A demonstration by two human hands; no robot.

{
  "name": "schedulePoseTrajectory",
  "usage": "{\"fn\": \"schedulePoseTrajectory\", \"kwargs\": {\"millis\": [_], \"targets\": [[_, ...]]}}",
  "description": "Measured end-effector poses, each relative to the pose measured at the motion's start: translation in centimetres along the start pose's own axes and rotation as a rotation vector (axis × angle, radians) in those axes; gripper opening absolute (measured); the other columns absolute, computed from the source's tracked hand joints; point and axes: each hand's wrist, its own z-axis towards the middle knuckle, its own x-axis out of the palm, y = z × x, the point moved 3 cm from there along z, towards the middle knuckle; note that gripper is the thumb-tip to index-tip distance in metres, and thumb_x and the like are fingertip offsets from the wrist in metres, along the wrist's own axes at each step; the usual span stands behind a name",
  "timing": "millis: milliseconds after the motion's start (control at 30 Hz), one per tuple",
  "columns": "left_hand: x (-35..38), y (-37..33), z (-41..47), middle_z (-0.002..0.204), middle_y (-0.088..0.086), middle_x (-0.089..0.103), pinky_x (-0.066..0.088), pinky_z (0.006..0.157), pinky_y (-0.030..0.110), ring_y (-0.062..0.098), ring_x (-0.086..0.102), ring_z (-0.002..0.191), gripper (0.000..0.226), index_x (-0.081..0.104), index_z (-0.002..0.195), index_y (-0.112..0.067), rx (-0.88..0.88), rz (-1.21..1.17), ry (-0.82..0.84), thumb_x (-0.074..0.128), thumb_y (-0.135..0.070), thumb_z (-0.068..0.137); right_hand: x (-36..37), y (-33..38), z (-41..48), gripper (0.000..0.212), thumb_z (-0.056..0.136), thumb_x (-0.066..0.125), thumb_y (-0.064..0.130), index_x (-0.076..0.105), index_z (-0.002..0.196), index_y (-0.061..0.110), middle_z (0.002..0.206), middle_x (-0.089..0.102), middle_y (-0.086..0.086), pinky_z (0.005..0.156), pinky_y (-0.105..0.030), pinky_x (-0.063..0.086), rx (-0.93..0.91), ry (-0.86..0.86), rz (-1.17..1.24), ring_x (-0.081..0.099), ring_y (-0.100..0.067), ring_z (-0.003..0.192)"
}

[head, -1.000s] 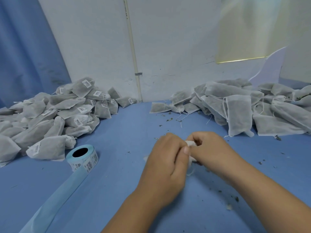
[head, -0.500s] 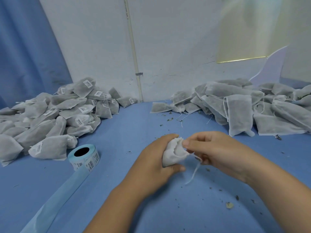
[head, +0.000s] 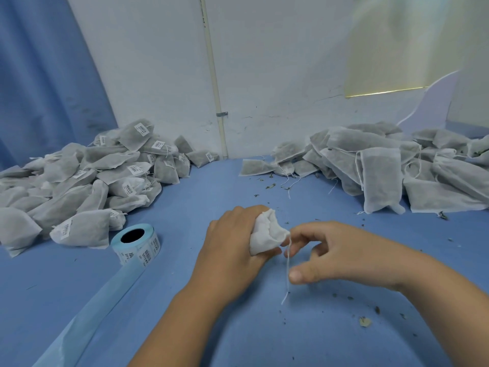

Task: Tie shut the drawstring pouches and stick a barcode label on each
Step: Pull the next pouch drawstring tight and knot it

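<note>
Now | left hand grips one pouch | right hand pinches drawstring | one label roll

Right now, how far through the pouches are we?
Done: the left pile carries barcode labels. In hand: the left hand grips one pouch, the right hand is at its drawstring; no label shows on it. Left: the right pile, with no labels in view. The label roll sits by the left pile.

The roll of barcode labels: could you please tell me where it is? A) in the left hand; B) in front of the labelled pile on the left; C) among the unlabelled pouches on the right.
B: the label roll stands on the table before the labelled pile; the left hand grips a pouch instead.
</note>
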Motion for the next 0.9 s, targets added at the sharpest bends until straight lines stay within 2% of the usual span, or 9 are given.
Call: {"fn": "schedulePoseTrajectory", "kwargs": {"millis": [100,233,300,367,533,633,733,833,900], "targets": [[0.2,0.6,0.0,0.078,-0.015,0.049,0.035,0.068,0.032,0.012,0.044,0.079,0.037,0.031,0.082,-0.048,-0.014,0.109,-0.028,0.067,-0.04,0.078,0.1,-0.2,0.0,0.043,0.062,0.079,0.049,0.066,0.103,0.042,0.107,0.064,0.02,0.061,-0.019,0.047,0.011,0.019,0.074,0.063,-0.009,0.06],[0.7,1.1,-0.1,0.09,-0.016,0.049,0.028,0.073,0.028,0.012,0.043,0.084,0.034,0.041,0.099,-0.047,-0.024,0.146,-0.02,0.068,-0.037,0.082,0.6,0.2,0.5,0.006,0.084,0.069,0.034,0.072,0.084,0.029,0.083,0.069,0.013,0.053,-0.017,0.042,-0.015,-0.141,0.059,0.055,-0.011,0.048],[0.9,1.3,-0.3,0.097,-0.015,0.051,0.026,0.075,0.026,0.012,0.046,0.091,0.039,0.048,0.114,-0.04,-0.027,0.161,-0.018,0.069,-0.034,0.082,0.8,0.2,0.6,0.016,0.087,0.064,0.029,0.072,0.076,0.021,0.069,0.07,0.014,0.048,-0.013,0.038,0.009,-0.195,0.026,0.048,-0.011,0.042],[0.9,1.6,-0.4,0.103,-0.012,0.054,0.028,0.079,0.027,0.013,0.048,0.097,0.048,0.049,0.123,-0.036,-0.034,0.145,-0.035,0.069,-0.028,0.081,0.6,0.2,0.6,0.019,0.088,0.06,0.024,0.072,0.075,0.017,0.071,0.074,0.006,0.043,-0.014,0.035,0.04,-0.223,0.114,0.042,-0.011,0.039],[0.8,1.1,-0.6,0.111,-0.008,0.052,0.039,0.086,0.035,0.014,0.048,0.105,0.064,0.048,0.134,-0.024,-0.009,0.051,-0.009,0.06,-0.018,0.072,0.4,0.3,0.5,0.028,0.095,0.05,0.016,0.068,0.073,0.011,0.072,0.071,-0.013,0.039,-0.02,0.023,0.078,-0.13,0.581,0.028,-0.009,0.032],[1.3,0.9,-0.8,0.118,-0.007,0.051,0.035,0.086,0.03,0.016,0.049,0.109,0.069,0.043,0.137,-0.027,0.003,0.058,0.056,0.063,-0.012,0.072,1.2,0.3,0.7,0.031,0.093,0.048,0.012,0.064,0.067,0.011,0.048,0.049,-0.004,0.04,-0.019,0.014,0.13,-0.036,0.812,0.02,-0.007,0.031],[1.6,1.0,-0.9,0.122,-0.011,0.049,0.035,0.087,0.028,0.02,0.052,0.106,0.075,0.035,0.138,-0.037,-0.038,0.071,0.084,0.063,-0.012,0.073,1.7,0.6,0.8,0.031,0.085,0.053,0.021,0.051,0.055,0.017,0.049,0.023,0.005,0.041,-0.021,0.012,0.194,0.042,0.874,0.016,-0.007,0.038],[1.8,1.0,-0.9,0.114,-0.022,0.048,0.041,0.081,0.029,0.017,0.054,0.103,0.064,0.03,0.13,-0.049,-0.07,0.052,0.135,0.059,-0.02,0.081,1.7,0.9,0.6,0.042,0.071,0.064,0.038,0.031,0.051,0.023,0.052,0.015,0.005,0.044,-0.023,0.01,0.202,0.004,0.874,0.014,-0.009,0.04],[1.8,0.8,-1.0,0.111,-0.026,0.049,0.041,0.077,0.028,0.015,0.054,0.101,0.071,0.021,0.126,-0.057,-0.094,0.045,0.198,0.058,-0.019,0.078,1.4,1.2,0.4,0.042,0.068,0.066,0.036,0.03,0.048,0.025,0.049,0.013,0.006,0.042,-0.022,0.01,0.134,-0.044,0.873,0.011,-0.009,0.039]]}}
